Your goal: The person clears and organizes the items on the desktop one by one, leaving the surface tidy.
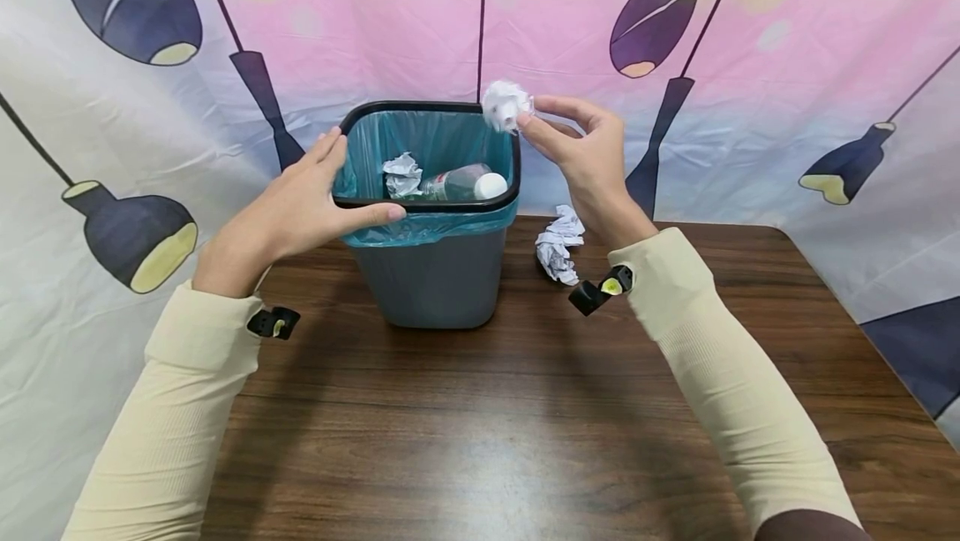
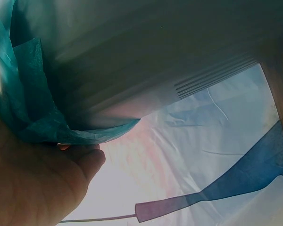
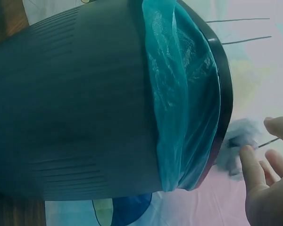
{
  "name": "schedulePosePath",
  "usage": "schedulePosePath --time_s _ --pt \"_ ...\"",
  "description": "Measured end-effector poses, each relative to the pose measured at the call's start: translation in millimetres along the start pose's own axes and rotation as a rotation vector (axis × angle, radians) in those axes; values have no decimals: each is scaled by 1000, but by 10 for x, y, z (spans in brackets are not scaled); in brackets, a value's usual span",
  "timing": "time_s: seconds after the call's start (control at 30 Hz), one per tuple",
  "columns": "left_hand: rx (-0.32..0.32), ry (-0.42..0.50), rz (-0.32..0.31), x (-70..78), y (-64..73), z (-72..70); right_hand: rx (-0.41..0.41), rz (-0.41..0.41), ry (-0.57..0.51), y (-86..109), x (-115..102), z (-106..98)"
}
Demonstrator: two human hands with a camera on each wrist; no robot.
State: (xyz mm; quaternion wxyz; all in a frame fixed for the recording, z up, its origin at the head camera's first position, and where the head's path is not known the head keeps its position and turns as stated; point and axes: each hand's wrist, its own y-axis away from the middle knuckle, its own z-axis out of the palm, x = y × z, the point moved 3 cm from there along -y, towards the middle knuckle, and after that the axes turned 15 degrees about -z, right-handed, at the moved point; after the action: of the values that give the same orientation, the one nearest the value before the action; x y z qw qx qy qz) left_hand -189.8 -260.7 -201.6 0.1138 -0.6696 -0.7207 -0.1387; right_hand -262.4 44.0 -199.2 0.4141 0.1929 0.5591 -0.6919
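Note:
A grey trash can (image 1: pixel 442 283) with a black rim and a teal liner (image 1: pixel 420 228) stands upright on the table. My left hand (image 1: pixel 288 203) rests on its left front corner, thumb along the front rim and fingers at the left side. At the right rim, my right hand (image 1: pixel 588 157) holds a crumpled paper ball (image 1: pixel 506 105) at the tips of thumb and forefinger. The ball looks blurred in the right wrist view, where the fingers (image 3: pixel 252 169) are sharper. Inside the can lie another crumpled paper (image 1: pixel 402 175) and a clear plastic bottle (image 1: pixel 465 182) with a white cap.
A further crumpled paper (image 1: pixel 560 245) lies on the wooden table (image 1: pixel 465 408), right of the can. Close behind the table hangs a cloth (image 1: pixel 360 16) printed with dark lamp shapes. The table's right edge runs diagonally towards the front.

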Motion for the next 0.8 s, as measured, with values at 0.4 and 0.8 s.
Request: schedulePosePath --time_s 0.4,0.8 --pt "4 -5 -3 1 -13 0 9 4 -29 -19 -31 -72" --pt "4 -2 -2 -3 -5 -4 -24 32 110 -6 10 -257"
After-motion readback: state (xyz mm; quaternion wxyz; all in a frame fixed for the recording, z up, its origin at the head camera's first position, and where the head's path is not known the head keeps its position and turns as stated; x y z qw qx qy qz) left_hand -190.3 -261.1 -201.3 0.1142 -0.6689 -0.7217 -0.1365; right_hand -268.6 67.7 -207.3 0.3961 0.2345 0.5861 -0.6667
